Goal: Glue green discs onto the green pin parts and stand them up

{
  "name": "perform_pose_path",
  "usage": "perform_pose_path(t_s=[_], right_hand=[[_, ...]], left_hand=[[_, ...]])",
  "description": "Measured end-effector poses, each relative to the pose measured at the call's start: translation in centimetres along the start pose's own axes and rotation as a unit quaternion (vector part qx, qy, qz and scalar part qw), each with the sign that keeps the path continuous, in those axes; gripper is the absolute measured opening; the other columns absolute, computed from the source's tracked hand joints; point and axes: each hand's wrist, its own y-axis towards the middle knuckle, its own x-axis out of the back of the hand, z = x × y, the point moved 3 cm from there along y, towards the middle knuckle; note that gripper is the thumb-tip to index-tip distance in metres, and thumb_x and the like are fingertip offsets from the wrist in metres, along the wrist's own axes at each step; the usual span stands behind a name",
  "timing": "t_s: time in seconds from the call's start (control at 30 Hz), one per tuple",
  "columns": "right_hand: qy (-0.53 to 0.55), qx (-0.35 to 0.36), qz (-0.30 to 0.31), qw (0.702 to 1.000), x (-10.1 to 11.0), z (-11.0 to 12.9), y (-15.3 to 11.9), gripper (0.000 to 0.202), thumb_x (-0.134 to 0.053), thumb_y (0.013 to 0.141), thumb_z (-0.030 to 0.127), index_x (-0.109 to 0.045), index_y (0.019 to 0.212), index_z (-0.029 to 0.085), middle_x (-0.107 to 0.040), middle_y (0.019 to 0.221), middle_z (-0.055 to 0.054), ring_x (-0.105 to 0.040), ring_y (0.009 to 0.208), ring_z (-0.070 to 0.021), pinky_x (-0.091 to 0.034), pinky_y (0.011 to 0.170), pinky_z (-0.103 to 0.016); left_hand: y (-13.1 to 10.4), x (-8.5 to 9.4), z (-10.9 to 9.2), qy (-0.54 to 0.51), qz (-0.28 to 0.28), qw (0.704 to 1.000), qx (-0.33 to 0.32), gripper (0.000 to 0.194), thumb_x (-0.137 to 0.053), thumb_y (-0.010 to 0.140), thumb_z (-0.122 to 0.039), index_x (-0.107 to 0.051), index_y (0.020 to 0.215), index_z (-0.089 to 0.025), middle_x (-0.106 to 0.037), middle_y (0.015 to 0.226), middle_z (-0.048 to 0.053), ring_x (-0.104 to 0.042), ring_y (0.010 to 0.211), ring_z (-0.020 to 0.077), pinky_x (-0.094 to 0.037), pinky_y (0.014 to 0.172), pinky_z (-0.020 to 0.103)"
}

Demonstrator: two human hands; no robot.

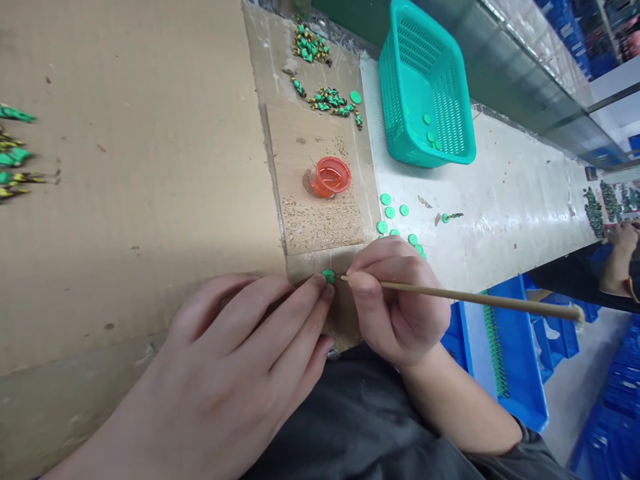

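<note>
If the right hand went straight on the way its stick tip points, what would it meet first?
Most likely the small green disc at the fingertips of the left hand: the tip of the thin stick in the right hand points at it, though depth is hard to judge.

At the counter's near edge (500,272), the left hand (240,367) is held palm-down; the right hand (407,317) is curled into a pinch.
</note>
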Motion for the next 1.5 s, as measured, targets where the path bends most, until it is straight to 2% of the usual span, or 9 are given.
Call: perform_pose_path(t_s=[0.13,0.4,0.6,0.7,0.83,1.0,1.2,1.37,1.5], right_hand=[[0.005,-0.004,0.006,1.0,0.0,0.0,-0.1,0.016,-0.07,0.116,0.012,-0.068,0.104,0.023,-0.075,0.088,-0.002,-0.072,0.076,-0.0191,-0.066,0.072,-0.037],[0.002,-0.001,0.004,1.0,0.0,0.0,0.1,0.017,-0.071,0.115,0.011,-0.067,0.103,0.023,-0.074,0.087,-0.001,-0.072,0.076,-0.0179,-0.065,0.074,-0.035],[-0.002,0.0,-0.018,1.0,0.2,0.0,0.0,0.017,-0.07,0.117,0.014,-0.068,0.105,0.026,-0.074,0.084,0.0,-0.074,0.073,-0.0198,-0.066,0.067,-0.038],[-0.005,0.016,-0.067,0.998,0.8,-0.3,1.1,0.014,-0.072,0.117,0.016,-0.071,0.109,0.028,-0.075,0.085,0.001,-0.076,0.074,-0.0205,-0.066,0.065,-0.039],[-0.028,-0.018,-0.102,0.994,1.0,-2.3,4.4,0.018,-0.074,0.121,0.026,-0.072,0.103,0.03,-0.072,0.089,-0.001,-0.073,0.08,-0.0212,-0.065,0.072,-0.041],[-0.095,0.012,-0.058,0.994,0.0,-5.1,7.6,0.036,-0.073,0.123,0.035,-0.063,0.089,0.029,-0.061,0.081,0.001,-0.061,0.07,-0.0173,-0.056,0.063,-0.035],[-0.068,-0.007,-0.018,0.997,-1.2,-6.1,7.2,0.026,-0.067,0.127,0.034,-0.064,0.101,0.029,-0.065,0.092,0.001,-0.067,0.083,-0.018,-0.065,0.083,-0.038],[-0.06,-0.008,-0.003,0.998,-1.5,-6.4,7.2,0.025,-0.069,0.126,0.032,-0.064,0.102,0.028,-0.065,0.094,0.001,-0.069,0.087,-0.0175,-0.064,0.085,-0.037],[-0.073,-0.01,0.001,0.997,-1.6,-6.7,7.3,0.026,-0.067,0.126,0.033,-0.062,0.102,0.029,-0.063,0.094,0.001,-0.068,0.086,-0.0177,-0.064,0.084,-0.037]], left_hand=[[-0.1,-0.1,0.0,-0.005,0.001,1.0,0.001,0.031,-0.069,0.118,-0.036,-0.085,0.142,-0.023,-0.085,0.145,0.006,-0.077,0.131,0.0329,-0.06,0.115,0.058],[-0.1,0.0,-0.1,0.003,0.004,1.0,0.002,0.034,-0.063,0.122,-0.036,-0.083,0.145,-0.022,-0.085,0.145,0.005,-0.077,0.131,0.0308,-0.061,0.113,0.056],[-0.1,0.0,0.0,-0.005,0.006,1.0,0.003,0.033,-0.065,0.121,-0.036,-0.083,0.145,-0.022,-0.085,0.147,0.005,-0.077,0.13,0.0315,-0.06,0.114,0.057],[0.2,-0.1,0.0,-0.011,0.0,1.0,0.009,0.036,-0.067,0.119,-0.034,-0.082,0.15,-0.019,-0.086,0.148,0.007,-0.078,0.127,0.0313,-0.06,0.112,0.056],[0.6,0.0,0.0,-0.006,-0.01,1.0,0.005,0.038,-0.062,0.122,-0.032,-0.079,0.15,-0.013,-0.088,0.141,0.009,-0.076,0.122,0.031,-0.055,0.11,0.055],[1.1,0.3,0.0,-0.007,-0.031,0.999,-0.007,0.033,-0.059,0.122,-0.025,-0.082,0.14,-0.01,-0.09,0.13,0.011,-0.072,0.115,0.0319,-0.051,0.103,0.055],[0.9,0.0,0.1,-0.012,-0.027,1.0,-0.007,0.035,-0.06,0.122,-0.026,-0.083,0.142,-0.009,-0.09,0.132,0.012,-0.071,0.118,0.0344,-0.049,0.106,0.057],[0.5,0.0,0.0,-0.019,-0.031,0.999,0.005,0.034,-0.06,0.122,-0.028,-0.083,0.143,-0.015,-0.09,0.134,0.01,-0.073,0.119,0.0331,-0.05,0.108,0.055],[0.4,0.0,0.0,-0.025,-0.033,0.999,0.011,0.034,-0.06,0.123,-0.029,-0.082,0.144,-0.014,-0.09,0.135,0.01,-0.073,0.119,0.0332,-0.05,0.109,0.055]])
